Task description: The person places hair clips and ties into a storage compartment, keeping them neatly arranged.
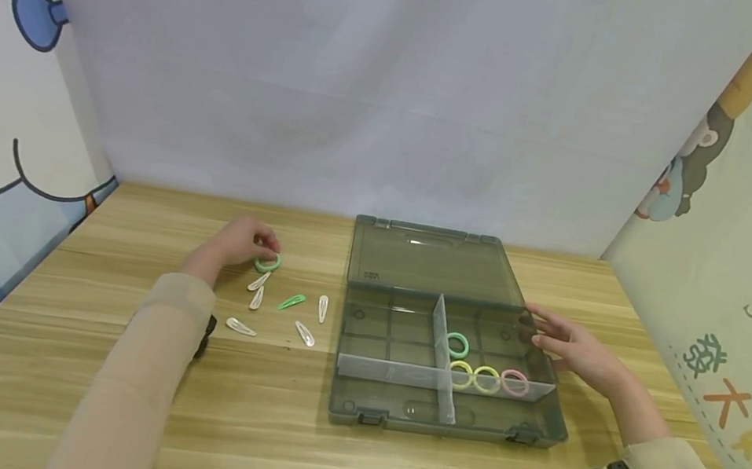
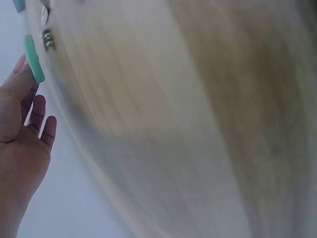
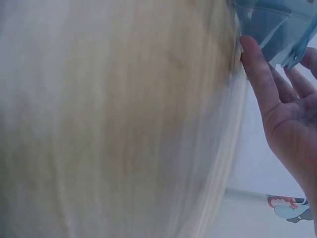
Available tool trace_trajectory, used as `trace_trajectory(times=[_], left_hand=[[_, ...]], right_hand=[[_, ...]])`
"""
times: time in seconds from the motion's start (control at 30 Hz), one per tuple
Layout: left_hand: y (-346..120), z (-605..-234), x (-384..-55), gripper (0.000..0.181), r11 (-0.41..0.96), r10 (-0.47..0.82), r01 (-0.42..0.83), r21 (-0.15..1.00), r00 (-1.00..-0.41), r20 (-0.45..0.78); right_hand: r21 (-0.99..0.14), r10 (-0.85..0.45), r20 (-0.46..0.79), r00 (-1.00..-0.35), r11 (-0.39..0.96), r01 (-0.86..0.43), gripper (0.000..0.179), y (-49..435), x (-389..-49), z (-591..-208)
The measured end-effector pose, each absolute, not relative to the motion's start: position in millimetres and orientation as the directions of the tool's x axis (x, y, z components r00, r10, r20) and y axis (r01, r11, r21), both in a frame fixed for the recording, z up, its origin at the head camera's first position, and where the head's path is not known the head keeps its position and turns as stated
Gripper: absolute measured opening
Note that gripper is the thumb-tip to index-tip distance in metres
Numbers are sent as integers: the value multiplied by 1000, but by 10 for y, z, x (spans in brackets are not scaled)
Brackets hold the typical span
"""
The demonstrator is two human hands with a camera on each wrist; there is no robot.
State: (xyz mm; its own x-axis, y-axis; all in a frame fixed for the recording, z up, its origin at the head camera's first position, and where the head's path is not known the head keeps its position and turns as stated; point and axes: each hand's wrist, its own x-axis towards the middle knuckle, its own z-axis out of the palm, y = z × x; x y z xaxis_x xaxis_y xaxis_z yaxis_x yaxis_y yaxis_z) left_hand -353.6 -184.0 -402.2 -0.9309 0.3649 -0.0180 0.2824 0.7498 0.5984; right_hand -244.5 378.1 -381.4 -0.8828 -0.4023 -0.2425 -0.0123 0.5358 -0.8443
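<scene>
My left hand [image 1: 242, 242] pinches a green hair tie [image 1: 267, 263] at the left of the table; the left wrist view shows the green hair tie [image 2: 34, 59] between thumb and fingers. Just below it lie white snap hair clips [image 1: 259, 281] and a green hair clip [image 1: 292, 302]. Against the right side of a grey see-through compartment box [image 1: 387, 423], the straight fingers of my right hand [image 1: 581, 357] rest. Inside its back right compartment are a mint hair tie [image 1: 457, 346], two yellow hair ties [image 1: 487, 380] and a pink hair tie [image 1: 515, 383].
The box's lid [image 1: 436, 262] lies folded back toward the pale rear curtain [image 1: 364, 106]. Whitish dividers [image 1: 386, 371] split the box into compartments. Printed panels border the wooden table [image 1: 249, 440] on the left and right.
</scene>
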Motion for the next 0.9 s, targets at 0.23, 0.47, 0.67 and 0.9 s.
trace_trajectory(times=[0.23, 0.47, 0.67, 0.9], left_hand=[[-1810, -3987, -3591, 8, 751, 349, 260, 607, -937, -29], [-1701, -3807, -3559, 11, 732, 393, 313, 606, -919, -1], [-1609, -3686, -3531, 12, 721, 440, 368, 588, -898, 22], [-1489, -3533, -3497, 12, 701, 479, 397, 593, -878, 21]], right_hand=[[-846, -403, -253, -880, 533, -1, 62, 3787, -2445, -3820], [-847, -406, -258, -877, 532, 4, 62, 3800, -2444, -3816], [-847, -406, -262, -876, 531, 7, 63, 3795, -2449, -3814], [-840, -409, -255, -876, 543, -9, 62, 3776, -2438, -3797]])
